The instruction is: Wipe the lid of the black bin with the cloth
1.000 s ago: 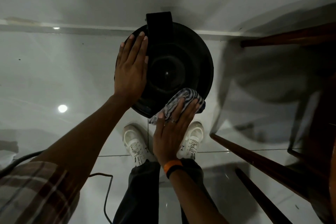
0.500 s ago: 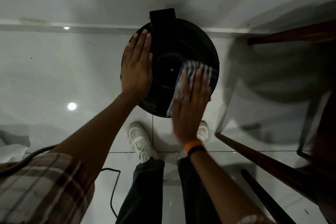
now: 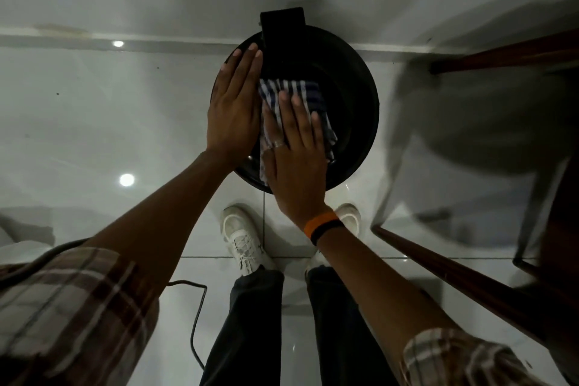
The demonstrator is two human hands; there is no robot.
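The black bin's round lid [image 3: 354, 110] faces up below me, against the white wall, with a black hinge block [image 3: 282, 25] at its far edge. My left hand [image 3: 233, 110] lies flat on the lid's left side, fingers together and pointing away from me, holding nothing. My right hand [image 3: 297, 160] presses a blue-and-white striped cloth [image 3: 305, 94] flat onto the middle of the lid, palm down, fingers spread over it. Part of the cloth is hidden under the palm.
My white shoes [image 3: 241, 238] stand on glossy white floor tiles just in front of the bin. A glass-topped table with a dark wooden frame [image 3: 454, 276] is close on the right. A black cable [image 3: 194, 323] trails on the floor at lower left.
My right hand slid the cloth from the lid's near edge to its right side, then left onto the middle, beside my left hand. The left hand stayed on the lid.
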